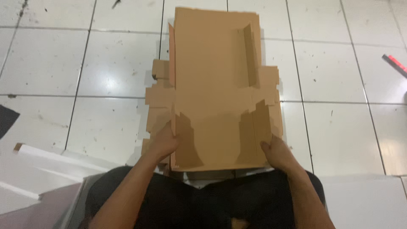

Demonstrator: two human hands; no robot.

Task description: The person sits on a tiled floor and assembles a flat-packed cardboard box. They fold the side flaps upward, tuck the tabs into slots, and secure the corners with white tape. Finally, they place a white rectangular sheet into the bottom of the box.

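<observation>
**Both hands at the near corners of a half-folded cardboard box**

Floor level, looking straight down. Brown cardboard box (pixel 216 89) lies flat-bottomed on white floor tiles (pixel 106 63), long axis running 12 to 6 o'clock, near end at the person's lap. Both long side walls are raised; the wall on the 3 o'clock side shows a folded-in panel near the far end. The inside is bare cardboard.

Left hand (pixel 163 144) at the box's 7 o'clock corner: palm against the outside of the side wall, thumb lying along the wall's edge. The other fingers sit behind the cardboard; cannot tell whether they are spread or together.

Right hand (pixel 275 150) at the 5 o'clock corner: thumb hooked over the wall's top edge and pointing inward, the remaining fingers hidden outside the wall, so their spacing cannot be told. The wall is caught between thumb and hand.

Under the box, more flat die-cut cardboard blanks (pixel 159 97) stick out toward 9 o'clock, with notched tabs showing; a strip also shows at 3 o'clock.

Dark trousers (pixel 212 199) fill the 6 o'clock edge. White sheets or boards (pixel 38 178) lie at 8 o'clock, another white sheet (pixel 364 199) at 4 o'clock. A dark and red object (pixel 396 63) sits at 2 o'clock, cut by the frame, kind unclear.
</observation>
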